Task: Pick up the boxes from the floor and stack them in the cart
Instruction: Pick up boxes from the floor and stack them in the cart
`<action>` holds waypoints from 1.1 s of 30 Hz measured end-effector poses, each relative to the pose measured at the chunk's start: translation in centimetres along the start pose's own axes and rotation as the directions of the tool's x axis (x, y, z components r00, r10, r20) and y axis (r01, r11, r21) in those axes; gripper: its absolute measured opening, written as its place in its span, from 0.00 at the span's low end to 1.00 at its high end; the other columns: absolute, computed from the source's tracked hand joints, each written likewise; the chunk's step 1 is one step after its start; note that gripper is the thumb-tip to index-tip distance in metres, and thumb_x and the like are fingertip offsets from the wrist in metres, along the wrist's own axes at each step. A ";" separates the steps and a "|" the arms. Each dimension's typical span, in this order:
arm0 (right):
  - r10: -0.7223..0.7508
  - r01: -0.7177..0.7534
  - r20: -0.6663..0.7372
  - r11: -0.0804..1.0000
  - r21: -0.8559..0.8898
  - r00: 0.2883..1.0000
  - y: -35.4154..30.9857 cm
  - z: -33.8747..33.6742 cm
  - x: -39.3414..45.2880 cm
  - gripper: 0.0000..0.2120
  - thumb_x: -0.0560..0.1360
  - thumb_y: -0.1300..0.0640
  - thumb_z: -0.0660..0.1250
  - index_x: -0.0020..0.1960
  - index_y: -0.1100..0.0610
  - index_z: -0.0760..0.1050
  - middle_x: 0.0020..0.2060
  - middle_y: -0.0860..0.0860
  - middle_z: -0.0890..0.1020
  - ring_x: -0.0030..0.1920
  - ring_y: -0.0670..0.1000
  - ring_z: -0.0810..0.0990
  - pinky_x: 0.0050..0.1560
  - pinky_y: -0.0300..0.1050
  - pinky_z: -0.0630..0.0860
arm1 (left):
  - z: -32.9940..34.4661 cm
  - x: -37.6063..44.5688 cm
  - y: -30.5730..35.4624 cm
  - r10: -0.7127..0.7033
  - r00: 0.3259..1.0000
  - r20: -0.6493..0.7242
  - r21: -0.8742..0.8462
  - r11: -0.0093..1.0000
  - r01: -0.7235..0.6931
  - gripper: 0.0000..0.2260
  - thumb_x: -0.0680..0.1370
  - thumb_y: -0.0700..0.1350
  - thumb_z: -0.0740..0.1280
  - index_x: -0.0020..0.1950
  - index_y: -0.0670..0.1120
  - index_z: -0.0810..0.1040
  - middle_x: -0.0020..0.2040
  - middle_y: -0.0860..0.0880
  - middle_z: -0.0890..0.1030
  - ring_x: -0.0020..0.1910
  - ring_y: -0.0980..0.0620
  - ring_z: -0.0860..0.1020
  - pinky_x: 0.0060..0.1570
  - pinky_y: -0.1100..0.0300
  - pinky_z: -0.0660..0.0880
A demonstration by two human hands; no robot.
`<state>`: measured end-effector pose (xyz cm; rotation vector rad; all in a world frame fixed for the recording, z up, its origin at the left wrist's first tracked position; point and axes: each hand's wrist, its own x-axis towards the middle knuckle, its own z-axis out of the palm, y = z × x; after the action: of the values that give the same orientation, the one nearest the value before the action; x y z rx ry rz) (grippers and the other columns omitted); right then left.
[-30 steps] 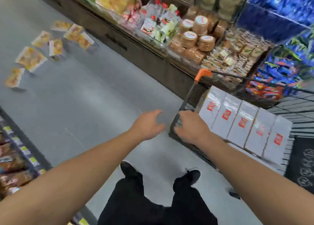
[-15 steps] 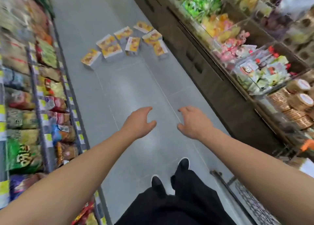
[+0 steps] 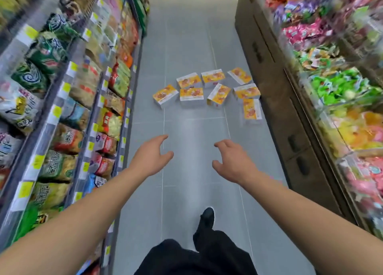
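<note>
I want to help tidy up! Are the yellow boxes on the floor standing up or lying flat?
Mostly lying flat. The yellow and white cardboard boxes show their big printed faces upward, scattered on the grey tiled floor.

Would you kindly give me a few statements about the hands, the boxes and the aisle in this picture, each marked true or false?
1. The left hand holds a box. False: its fingers are spread and it holds nothing.
2. The right hand is empty. True.
3. Several orange boxes lie scattered on the grey floor ahead of the hands. True.
4. The cart stands between the hands and the boxes. False: no cart shows in this view; only bare floor lies between them.
5. The box nearest the person lies on the right side of the aisle, close to the brown counter. True.
6. The shelves on the left are bare. False: they are full of snack bags.
</note>
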<state>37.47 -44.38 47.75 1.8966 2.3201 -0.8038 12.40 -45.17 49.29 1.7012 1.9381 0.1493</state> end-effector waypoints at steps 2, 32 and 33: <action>-0.034 0.034 0.004 0.999 -0.001 0.999 -0.3 -2.1 4.5 0.28 0.76 0.50 0.64 0.74 0.56 0.66 0.71 0.52 0.68 0.69 0.57 0.68 0.68 0.54 0.69 | -1.9 3.4 -0.2 -0.045 0.999 -0.031 -0.007 0.999 0.045 0.28 0.77 0.51 0.68 0.75 0.49 0.66 0.71 0.45 0.73 0.68 0.44 0.72 0.63 0.53 0.69; -0.178 0.194 0.196 0.979 -0.063 0.964 -8.1 -11.6 74.8 0.26 0.76 0.52 0.65 0.72 0.58 0.69 0.68 0.55 0.73 0.67 0.58 0.71 0.65 0.53 0.70 | -15.1 63.4 -12.8 -0.360 0.933 0.009 -0.230 0.907 0.352 0.29 0.77 0.51 0.68 0.76 0.48 0.65 0.71 0.45 0.72 0.70 0.47 0.70 0.65 0.55 0.67; -0.193 0.213 0.222 0.975 -0.069 0.956 -7.5 -10.3 77.9 0.25 0.76 0.52 0.65 0.71 0.58 0.69 0.67 0.55 0.73 0.67 0.58 0.71 0.65 0.53 0.71 | -14.1 66.1 -13.6 -0.377 0.926 0.011 -0.227 0.901 0.370 0.29 0.77 0.51 0.68 0.76 0.48 0.65 0.72 0.45 0.72 0.70 0.48 0.70 0.65 0.55 0.67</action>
<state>13.82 29.39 32.47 1.4717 2.3964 -0.8542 -9.28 18.36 33.69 1.1641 2.1423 0.2432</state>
